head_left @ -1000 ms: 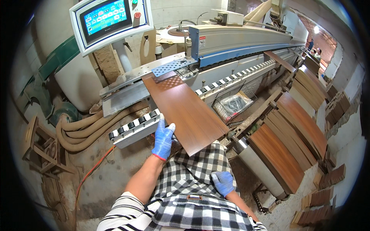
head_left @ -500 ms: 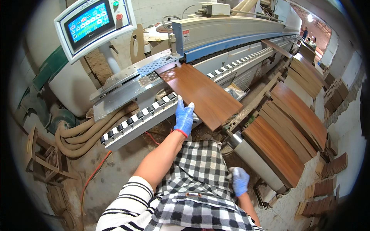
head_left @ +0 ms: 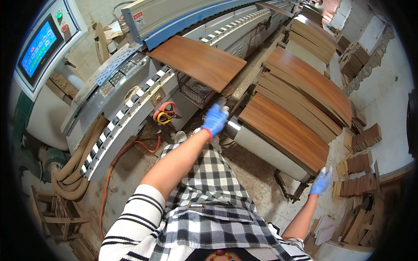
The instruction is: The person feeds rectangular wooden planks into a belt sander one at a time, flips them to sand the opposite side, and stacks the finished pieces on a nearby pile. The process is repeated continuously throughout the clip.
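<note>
My left hand (head_left: 214,119), in a blue glove with pale fingertips, is just below the near corner of a brown wood-grain panel (head_left: 202,61). It holds nothing; its fingers stretch forward, slightly blurred. The panel's far end lies under the edge of a long grey-and-blue machine (head_left: 174,21), while its near part sticks out. My right hand (head_left: 321,182), gloved alike, is at the near right corner of the top board (head_left: 285,130) on a stack. Its fingers are apart along the board's end; whether they press on it, I cannot tell.
A control screen (head_left: 41,48) stands at left, beside a roller rail (head_left: 117,124). Red- and yellow-handled tools (head_left: 164,114) hang below the rail. Grey hoses (head_left: 72,178) and an orange hose (head_left: 109,182) lie near the floor. More stacked boards (head_left: 311,82) extend toward the back right.
My left hand has left the panel and moved right. My right hand has swung from my waist out to the stack's corner. The panel has slid further along the machine; the view has turned right.
</note>
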The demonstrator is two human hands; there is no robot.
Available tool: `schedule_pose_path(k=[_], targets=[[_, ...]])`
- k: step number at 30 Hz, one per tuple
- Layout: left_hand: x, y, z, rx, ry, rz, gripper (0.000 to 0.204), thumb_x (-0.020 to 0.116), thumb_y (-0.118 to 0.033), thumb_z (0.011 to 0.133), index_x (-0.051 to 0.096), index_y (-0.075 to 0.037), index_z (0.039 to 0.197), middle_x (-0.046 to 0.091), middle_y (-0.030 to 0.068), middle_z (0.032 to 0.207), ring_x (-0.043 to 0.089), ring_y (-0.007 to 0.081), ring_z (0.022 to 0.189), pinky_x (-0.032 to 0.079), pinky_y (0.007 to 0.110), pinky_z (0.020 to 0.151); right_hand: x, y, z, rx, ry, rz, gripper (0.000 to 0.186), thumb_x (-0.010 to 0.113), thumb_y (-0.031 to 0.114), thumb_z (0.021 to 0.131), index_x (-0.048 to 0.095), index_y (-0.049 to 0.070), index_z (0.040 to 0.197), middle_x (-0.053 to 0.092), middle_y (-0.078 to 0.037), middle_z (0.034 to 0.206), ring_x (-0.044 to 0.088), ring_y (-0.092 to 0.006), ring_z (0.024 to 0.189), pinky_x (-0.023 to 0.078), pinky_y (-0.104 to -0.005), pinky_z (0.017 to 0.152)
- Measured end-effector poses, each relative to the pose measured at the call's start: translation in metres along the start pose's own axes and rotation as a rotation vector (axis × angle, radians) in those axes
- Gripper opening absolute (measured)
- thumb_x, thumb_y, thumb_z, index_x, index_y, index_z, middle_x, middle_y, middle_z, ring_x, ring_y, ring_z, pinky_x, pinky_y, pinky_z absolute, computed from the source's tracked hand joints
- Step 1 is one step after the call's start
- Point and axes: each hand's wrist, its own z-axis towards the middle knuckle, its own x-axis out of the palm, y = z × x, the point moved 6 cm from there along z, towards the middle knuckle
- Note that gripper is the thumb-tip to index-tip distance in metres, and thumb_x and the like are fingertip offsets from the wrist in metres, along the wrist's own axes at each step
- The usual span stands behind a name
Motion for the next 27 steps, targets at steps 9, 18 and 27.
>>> schedule_pose_path(k=[9,18,27], targets=[[0.069,0.017,-0.019,0.016,0.323,0.481,0.093,0.069,-0.036,0.077,0.015,-0.001,0.144,0.026,0.0219,0.145,0.029,0.0310,0.134,0.027,0.033,0.108,0.026,-0.045,0.014,0.098,0.218,0.017,0.057,0.050,0.037,0.091,0.044,-0.005,0.128,0.050,-0.022,0.129,0.048,-0.0323,0.119,0.035,-0.0363,0.100],[0.042,0.033,-0.083,-0.278,-0.111,-0.404,0.044,0.070,-0.019,0.081,0.047,0.000,0.113,0.060,0.0105,0.099,0.058,0.0188,0.086,0.049,0.032,0.079,-0.017,-0.149,-0.020,0.400,0.196,0.230,0.038,0.055,0.041,0.090,0.062,0.004,0.096,0.063,-0.008,0.089,0.055,-0.0195,0.074,0.047,-0.0344,0.071],[-0.074,0.025,-0.134,-0.071,-0.326,-0.550,0.039,0.069,-0.014,0.081,0.049,-0.004,0.113,0.061,0.0037,0.095,0.057,0.0098,0.075,0.047,0.024,0.059,0.024,0.008,-0.099,0.427,0.598,0.989,0.051,0.059,0.036,0.086,0.052,-0.001,0.120,0.057,-0.011,0.114,0.058,-0.0228,0.096,0.050,-0.0363,0.079]])
